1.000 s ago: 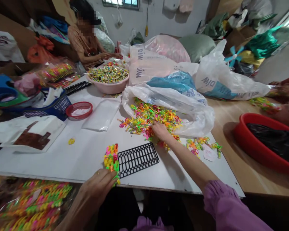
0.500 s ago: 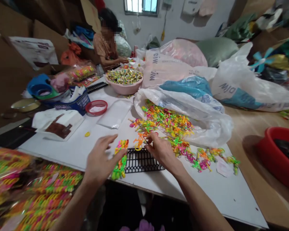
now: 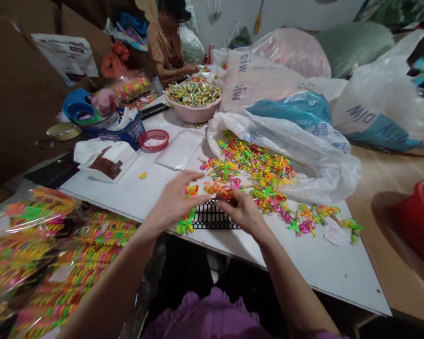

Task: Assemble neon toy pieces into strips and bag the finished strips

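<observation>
My right hand (image 3: 244,210) is closed on a small orange plastic toy (image 3: 217,188), blurred by motion, above a black grid rack (image 3: 217,221). Fingers apart, my left hand (image 3: 175,200) reaches toward the toy from the left, and I see nothing in its grasp. Partly hidden beneath that hand, bright green, yellow and orange plastic toys (image 3: 186,223) sit in a row at the rack's left end. Behind my right hand, a loose pile of similar colourful toys (image 3: 254,160) spills from a white plastic bag (image 3: 318,174).
A co-worker (image 3: 171,52) sits across the table beyond a pink basin (image 3: 194,113) of small wrapped pieces. On the left are a blue basket (image 3: 136,132), a red sieve (image 3: 154,146) and bagged toys (image 3: 67,263). A red tub (image 3: 419,221) stands at the right.
My left hand has moved right, closer to my right hand, over the toys and rack. My right hand still holds the orange toy, now turned more sideways. The camera view has tilted down.
</observation>
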The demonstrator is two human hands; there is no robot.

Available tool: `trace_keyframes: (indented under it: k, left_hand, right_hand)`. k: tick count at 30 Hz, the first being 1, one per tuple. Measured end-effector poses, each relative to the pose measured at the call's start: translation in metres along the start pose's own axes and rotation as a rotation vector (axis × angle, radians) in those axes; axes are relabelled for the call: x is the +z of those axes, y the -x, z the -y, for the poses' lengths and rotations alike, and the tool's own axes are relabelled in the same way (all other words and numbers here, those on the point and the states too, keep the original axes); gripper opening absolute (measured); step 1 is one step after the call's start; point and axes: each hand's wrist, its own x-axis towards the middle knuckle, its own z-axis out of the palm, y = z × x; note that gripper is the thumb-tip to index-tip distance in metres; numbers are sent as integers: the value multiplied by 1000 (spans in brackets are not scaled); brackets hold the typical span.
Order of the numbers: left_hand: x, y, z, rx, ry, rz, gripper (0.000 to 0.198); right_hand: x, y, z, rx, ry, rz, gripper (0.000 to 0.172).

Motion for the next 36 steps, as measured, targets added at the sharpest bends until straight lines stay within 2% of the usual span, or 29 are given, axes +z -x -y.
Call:
trace_keyframes:
  k: [2,4,7,10,12,15,17,19,23,25,29,30,34,36]
  left_hand:
    - [-11,0,15,48,-178,-84,36]
    - [-11,3,31,106,-281,23,26]
    - [4,7,49,200,-376,236,19]
    - [18,5,57,244,-445,265,20]
    - [22,2,59,260,-449,297,19]
    - [22,0,62,244,-426,312,21]
    - [22,1,64,252,-398,287,26]
    - [25,4,67,285,-386,251,30]
    - [34,9,70,341,-452,140,20]
    - [37,14,69,363,-463,109,18]
    - [41,33,69,407,-412,61,16]
    - [42,37,69,417,-403,32,15]
    - [44,46,71,453,-402,-37,14]
    - [44,45,70,445,-404,-25,13]
  right_hand:
    - [12,-8,-4,29,-163,-119,23]
    - [33,-15,-16,70,-252,-114,21]
    - [71,-21,-45,161,-186,-29,12]
    - [98,-26,-69,184,-73,-73,9]
    - [104,-28,-75,124,31,-87,7]
    - [102,-30,-75,18,219,-40,7]
    - [99,-30,-72,-3,318,8,10]
    - [99,-31,-68,1,412,61,13]
    - [101,-31,-62,3,567,132,17]
    - [95,-30,-63,-21,547,175,16]
    - [62,-38,-67,-139,400,407,16]
    - [52,-45,-67,-162,434,393,17]
    - [24,-94,-61,-202,833,101,25]
    - [19,-113,-56,-220,984,80,24]
